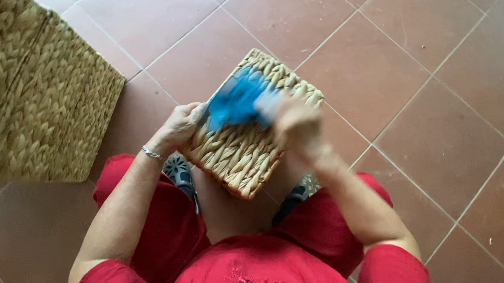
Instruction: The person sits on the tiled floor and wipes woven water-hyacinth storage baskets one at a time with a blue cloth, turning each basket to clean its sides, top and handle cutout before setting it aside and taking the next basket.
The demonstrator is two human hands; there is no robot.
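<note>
From the head view we see the left hand (179, 126) gripping the edge of the small woven basket (246, 145) on the tiled floor (434, 76), while the blurred right hand (298, 127) presses a blue cloth (236, 101) on it, so wiping seems underway.

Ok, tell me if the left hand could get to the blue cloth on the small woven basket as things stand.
Probably yes. The left hand grips the small woven basket at its edge, right beside the blue cloth; nothing lies between. The blurred right hand is on the cloth's other side.
</note>
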